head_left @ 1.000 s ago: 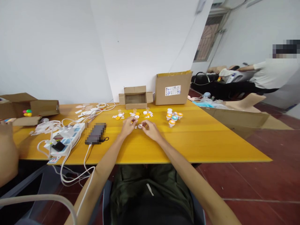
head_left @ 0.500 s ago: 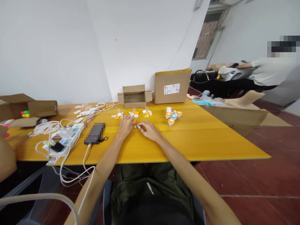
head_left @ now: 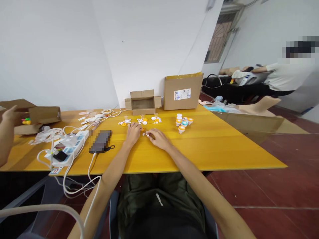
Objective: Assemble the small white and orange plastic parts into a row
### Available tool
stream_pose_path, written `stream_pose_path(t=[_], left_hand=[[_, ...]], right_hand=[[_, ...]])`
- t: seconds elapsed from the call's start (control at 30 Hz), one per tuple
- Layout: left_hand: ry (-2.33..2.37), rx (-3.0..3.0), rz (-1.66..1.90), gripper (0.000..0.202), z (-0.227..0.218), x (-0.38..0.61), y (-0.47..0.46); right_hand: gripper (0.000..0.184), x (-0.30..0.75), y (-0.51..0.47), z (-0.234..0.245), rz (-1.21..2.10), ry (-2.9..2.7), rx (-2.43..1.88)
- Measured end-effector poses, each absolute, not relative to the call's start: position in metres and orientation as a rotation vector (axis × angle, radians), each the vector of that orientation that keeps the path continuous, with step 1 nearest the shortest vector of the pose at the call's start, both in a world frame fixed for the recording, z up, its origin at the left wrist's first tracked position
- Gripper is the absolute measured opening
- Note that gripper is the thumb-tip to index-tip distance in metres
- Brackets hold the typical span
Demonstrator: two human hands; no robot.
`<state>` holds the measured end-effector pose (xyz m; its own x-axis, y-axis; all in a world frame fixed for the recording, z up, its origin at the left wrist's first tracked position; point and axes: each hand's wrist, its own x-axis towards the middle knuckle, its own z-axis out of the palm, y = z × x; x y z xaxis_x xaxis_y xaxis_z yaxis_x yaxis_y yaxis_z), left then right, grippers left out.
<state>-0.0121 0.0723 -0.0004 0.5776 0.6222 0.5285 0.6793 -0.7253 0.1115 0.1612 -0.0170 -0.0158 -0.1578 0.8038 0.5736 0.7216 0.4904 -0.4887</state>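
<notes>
My left hand (head_left: 134, 134) rests on the table with its fingers curled at a small orange ring-shaped part (head_left: 142, 129), gripping it at the fingertips. My right hand (head_left: 159, 138) pinches a small white part (head_left: 147, 133) between thumb and fingers, just right of the left hand. Tiny whitish bits (head_left: 143, 134) lie on the wood between both hands. Beyond them are loose white and orange pieces (head_left: 142, 121) in small heaps, with little clear cups (head_left: 156, 115) behind. Several round white pieces with orange or teal rings (head_left: 184, 123) stand grouped to the right.
An open small carton (head_left: 143, 105) and a larger taped box (head_left: 183, 93) stand against the wall. Leftward lie a phone (head_left: 101, 141), a power strip (head_left: 81, 139) and white cables. A co-worker's hand (head_left: 11, 114) is at an open box (head_left: 46, 115); another person sits far right.
At the far left, the co-worker's arm has moved up and forward to the open box. My two hands have stayed almost in place, with only slight finger movement.
</notes>
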Motion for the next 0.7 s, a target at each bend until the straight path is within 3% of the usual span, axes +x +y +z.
stream_pose_path(t=[0.7], left_hand=[[-1.156, -2.751, -0.835, 0.022, -0.0024, -0.0127, 0.0706]], right_hand=[[0.023, 0.1613, -0.017, -0.0165, 0.13, -1.918, -1.283]])
